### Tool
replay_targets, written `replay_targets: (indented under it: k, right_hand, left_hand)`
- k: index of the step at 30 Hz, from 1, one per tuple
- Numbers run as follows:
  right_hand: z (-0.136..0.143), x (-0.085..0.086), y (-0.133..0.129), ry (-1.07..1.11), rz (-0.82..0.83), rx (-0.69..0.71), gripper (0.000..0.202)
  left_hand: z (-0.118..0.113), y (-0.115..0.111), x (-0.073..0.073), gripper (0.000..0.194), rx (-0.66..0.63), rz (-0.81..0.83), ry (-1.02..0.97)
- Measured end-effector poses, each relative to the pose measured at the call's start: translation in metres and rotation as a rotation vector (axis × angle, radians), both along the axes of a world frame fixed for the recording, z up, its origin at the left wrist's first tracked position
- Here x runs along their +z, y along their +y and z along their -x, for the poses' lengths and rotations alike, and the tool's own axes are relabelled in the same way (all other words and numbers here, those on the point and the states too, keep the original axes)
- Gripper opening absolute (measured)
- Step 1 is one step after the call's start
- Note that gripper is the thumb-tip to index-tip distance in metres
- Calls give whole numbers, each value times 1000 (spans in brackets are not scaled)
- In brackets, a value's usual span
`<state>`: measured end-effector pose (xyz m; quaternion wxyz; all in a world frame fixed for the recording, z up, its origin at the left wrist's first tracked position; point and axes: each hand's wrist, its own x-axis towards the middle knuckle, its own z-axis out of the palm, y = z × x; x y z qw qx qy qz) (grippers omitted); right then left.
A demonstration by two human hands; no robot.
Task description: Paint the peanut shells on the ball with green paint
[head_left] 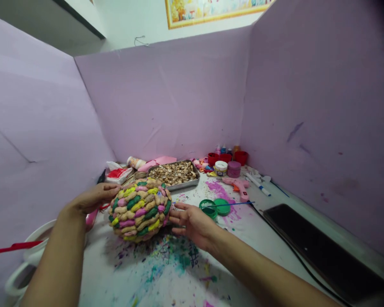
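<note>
A rounded piece covered in rows of peanut-shaped pieces (140, 211), coloured tan, green, yellow and pink, is in front of me. My left hand (102, 197) grips its upper left side, with the fingertips partly hidden. At the other side is my right hand (192, 221), its fingers stretched out and apart, the tips at the piece's right edge; I cannot tell how firmly they touch. Just beyond that hand stands an uncapped green paint jar (208, 209) beside its green lid (222, 207). A thin blue paintbrush (233, 204) lies across both.
Behind is a metal tray of shells (194, 182). Red cups (241, 157), lidded jars (233, 169) and a pink glue gun (241, 187) stand back right. A dark tablet-like slab (313, 238) and cable lie right. A white pot (35, 251) is left. Lilac panels (166, 102) enclose the table.
</note>
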<state>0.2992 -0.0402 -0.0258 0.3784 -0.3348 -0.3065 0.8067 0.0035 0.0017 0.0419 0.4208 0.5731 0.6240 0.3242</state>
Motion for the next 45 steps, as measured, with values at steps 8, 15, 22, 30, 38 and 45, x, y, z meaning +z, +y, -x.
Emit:
replay_targets:
  k: [8, 15, 22, 30, 38, 45]
  right_hand:
    - [-9, 17, -2, 52, -124, -137, 65]
    - [-15, 21, 1, 113, -179, -196, 62]
    - [-14, 15, 2, 102, -151, -207, 63]
    - [-4, 8, -5, 82, -68, -198, 58]
    - [0, -2, -3, 88, -66, -192, 59]
    - [6, -11, -6, 19, -11, -183, 54]
  left_hand:
    - [2, -3, 5, 62, -46, -181, -174]
    - [-10, -3, 6, 55, -111, -466, -218]
    - [-15, -12, 17, 46, -249, -607, -130]
    - [-10, -9, 14, 43, -330, -527, -105]
    - [-9, -7, 10, 42, -362, -528, -109]
    - [-7, 2, 0, 38, -408, -460, -46]
